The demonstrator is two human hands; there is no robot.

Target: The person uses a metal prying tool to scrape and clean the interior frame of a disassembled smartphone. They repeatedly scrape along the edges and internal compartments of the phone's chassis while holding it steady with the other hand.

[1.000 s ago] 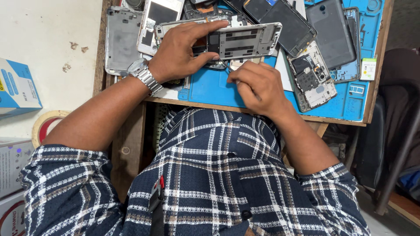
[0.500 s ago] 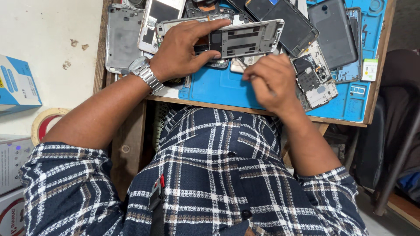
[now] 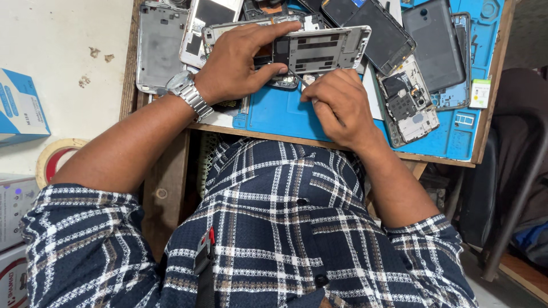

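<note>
Two bare hands at work over a blue mat on a wooden table, seen from above. Nearest the camera: plaid shirt, w/ both forearms reaching up toward the table edge. Left wrist has a metal watch.

Right hand is curled over the mat just below the phone frame, fingertips pinched tight together at the frame's lower edge; whatever is betw. them is too small to tell. Left hand has its grip closed on the frame's left end, index finger stretched along the top edge, thumb underneath. Frame is silver-grey, inner side up, held lengthwise and raised slightly off the mat, approx. centre of the table.

Further out: an open phone w/ circuit board showing lies right of the right hand, on the mat. Beyond it a grey back cover and a dark screen panel. Top left, a grey phone shell and a white-edged phone lie side by side, left of the mat.

Left of the table, on the pale floor: a blue and white box and a tape roll.
</note>
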